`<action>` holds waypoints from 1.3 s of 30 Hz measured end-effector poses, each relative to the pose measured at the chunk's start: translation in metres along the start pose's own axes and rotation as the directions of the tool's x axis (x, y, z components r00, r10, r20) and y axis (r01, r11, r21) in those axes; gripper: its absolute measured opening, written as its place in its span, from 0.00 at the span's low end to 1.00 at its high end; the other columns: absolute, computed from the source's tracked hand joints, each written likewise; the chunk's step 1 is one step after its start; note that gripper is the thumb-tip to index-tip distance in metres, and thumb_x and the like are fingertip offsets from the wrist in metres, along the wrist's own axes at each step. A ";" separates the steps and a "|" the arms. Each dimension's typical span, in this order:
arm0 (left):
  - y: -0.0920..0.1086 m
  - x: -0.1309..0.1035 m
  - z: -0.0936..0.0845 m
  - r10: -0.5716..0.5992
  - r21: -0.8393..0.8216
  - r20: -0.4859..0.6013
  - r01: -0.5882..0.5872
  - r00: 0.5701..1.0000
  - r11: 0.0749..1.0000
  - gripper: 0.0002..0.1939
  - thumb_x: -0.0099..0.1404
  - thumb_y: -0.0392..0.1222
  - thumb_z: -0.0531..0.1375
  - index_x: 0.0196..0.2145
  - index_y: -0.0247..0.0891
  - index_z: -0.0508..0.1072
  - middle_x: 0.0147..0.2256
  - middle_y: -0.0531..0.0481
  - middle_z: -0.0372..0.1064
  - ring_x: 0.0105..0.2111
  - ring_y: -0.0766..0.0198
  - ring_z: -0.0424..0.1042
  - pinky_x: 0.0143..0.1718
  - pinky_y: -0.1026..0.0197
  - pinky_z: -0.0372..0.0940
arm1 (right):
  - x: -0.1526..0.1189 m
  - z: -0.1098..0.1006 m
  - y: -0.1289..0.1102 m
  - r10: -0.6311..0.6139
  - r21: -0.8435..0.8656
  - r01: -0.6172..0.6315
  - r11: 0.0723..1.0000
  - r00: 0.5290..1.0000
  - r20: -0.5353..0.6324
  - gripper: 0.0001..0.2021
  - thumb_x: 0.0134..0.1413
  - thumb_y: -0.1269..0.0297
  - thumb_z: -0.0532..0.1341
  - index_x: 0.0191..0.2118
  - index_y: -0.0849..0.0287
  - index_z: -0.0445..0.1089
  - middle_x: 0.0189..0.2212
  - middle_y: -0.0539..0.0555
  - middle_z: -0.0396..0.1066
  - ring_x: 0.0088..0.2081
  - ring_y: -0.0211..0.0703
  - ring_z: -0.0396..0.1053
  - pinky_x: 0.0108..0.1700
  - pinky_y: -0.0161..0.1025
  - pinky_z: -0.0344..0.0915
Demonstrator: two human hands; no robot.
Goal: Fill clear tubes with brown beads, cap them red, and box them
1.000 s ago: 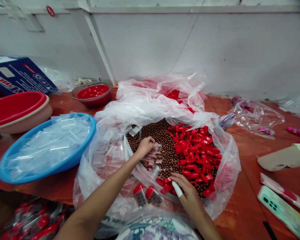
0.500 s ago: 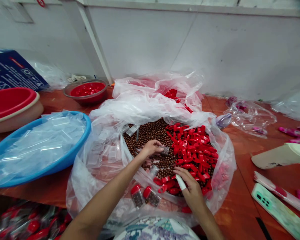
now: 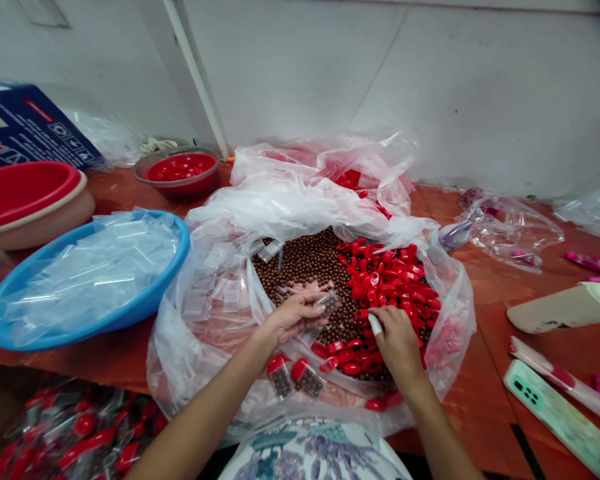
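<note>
My left hand [image 3: 300, 315] pinches a small clear plastic container [image 3: 329, 303] between thumb and fingers, with brown balls showing inside. It hovers over the near side of a heap of brown balls [image 3: 305, 257] in a wide container lined with a clear bag. My right hand [image 3: 397, 337], with a white covering on one finger, is closed at the edge of a pile of red plastic caps [image 3: 380, 273]. A red cap [image 3: 363, 314] shows at its fingertips. Two filled containers with red caps [image 3: 307, 378] lie on the bag just in front of me.
At left is a blue basin [image 3: 184, 257] of clear empty containers; behind it stand a red basin [image 3: 35, 183] and a bowl of red parts [image 3: 180, 175]. Capped containers [image 3: 85, 427] fill the lower left. A cup [image 3: 563, 308] and phone [image 3: 560, 410] lie at right.
My left hand has drawn back toward me from the ball heap with the container, now showing balls inside. My right hand has moved up and its fingers have closed at the red caps.
</note>
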State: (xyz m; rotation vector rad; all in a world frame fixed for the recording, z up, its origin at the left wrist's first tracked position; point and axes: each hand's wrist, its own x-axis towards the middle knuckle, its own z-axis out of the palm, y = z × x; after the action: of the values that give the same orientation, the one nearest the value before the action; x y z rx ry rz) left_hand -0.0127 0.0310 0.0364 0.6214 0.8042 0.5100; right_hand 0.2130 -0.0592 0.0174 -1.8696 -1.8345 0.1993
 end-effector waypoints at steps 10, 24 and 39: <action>-0.024 -0.030 0.021 0.076 -0.062 -0.060 -0.079 0.995 0.995 0.23 0.42 0.30 0.69 0.39 0.34 0.72 0.33 0.47 0.73 0.32 0.65 0.73 0.37 0.63 0.68 | 0.056 0.025 -0.011 -0.168 -0.148 0.175 0.973 0.984 0.059 0.16 0.55 0.70 0.54 0.49 0.58 0.68 0.43 0.61 0.67 0.42 0.52 0.61 0.44 0.46 0.58; -0.042 -0.035 0.018 0.088 -0.047 -0.070 -0.091 0.994 0.995 0.25 0.48 0.37 0.68 0.45 0.37 0.69 0.37 0.46 0.73 0.33 0.64 0.73 0.35 0.63 0.68 | 0.017 0.011 -0.029 0.341 0.907 -0.360 0.216 0.899 0.275 0.16 0.47 0.59 0.63 0.43 0.55 0.68 0.40 0.53 0.71 0.37 0.45 0.72 0.42 0.46 0.68; -0.050 -0.042 0.025 0.164 0.088 -0.029 -0.161 0.986 0.983 0.20 0.51 0.44 0.66 0.43 0.37 0.73 0.40 0.47 0.71 0.34 0.65 0.71 0.36 0.63 0.66 | -0.006 -0.003 -0.050 0.255 0.860 -0.495 0.124 0.853 0.455 0.18 0.44 0.56 0.66 0.44 0.54 0.73 0.29 0.50 0.73 0.29 0.38 0.68 0.34 0.35 0.64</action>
State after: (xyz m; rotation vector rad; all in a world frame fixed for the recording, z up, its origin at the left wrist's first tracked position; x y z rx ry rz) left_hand -0.0092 -0.0389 0.0367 0.7626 0.8167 0.6396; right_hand 0.1691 -0.0679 0.0415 -1.2417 -0.7379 1.4339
